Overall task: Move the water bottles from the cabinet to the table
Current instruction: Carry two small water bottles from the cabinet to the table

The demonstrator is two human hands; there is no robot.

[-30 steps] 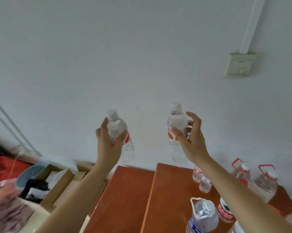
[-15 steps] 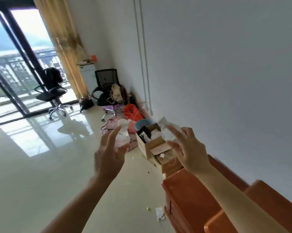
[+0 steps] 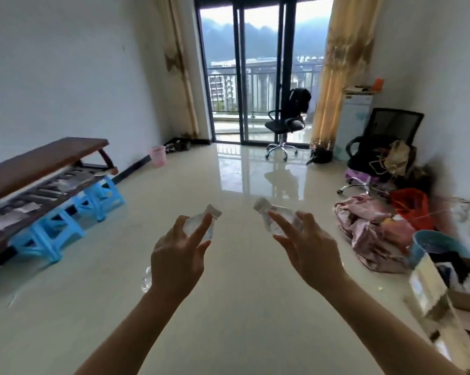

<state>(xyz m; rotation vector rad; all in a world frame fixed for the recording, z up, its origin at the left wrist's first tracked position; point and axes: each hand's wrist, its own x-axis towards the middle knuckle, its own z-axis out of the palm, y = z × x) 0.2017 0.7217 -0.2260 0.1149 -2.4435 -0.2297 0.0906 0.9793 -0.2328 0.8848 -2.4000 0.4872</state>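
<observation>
Our left hand (image 3: pixel 177 263) grasps the left bottle (image 3: pixel 198 226), our right hand (image 3: pixel 309 255) the right bottle (image 3: pixel 278 217). Both are tilted over the floor (image 3: pixel 242 320). This pair seems mid-carry, with the table (image 3: pixel 39 161) well apart at left, so setting down remains.

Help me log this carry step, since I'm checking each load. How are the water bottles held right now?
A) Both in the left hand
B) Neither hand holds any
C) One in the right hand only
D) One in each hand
D: the left hand grips the first water bottle and the right hand grips the second water bottle, both raised over the floor.
</observation>
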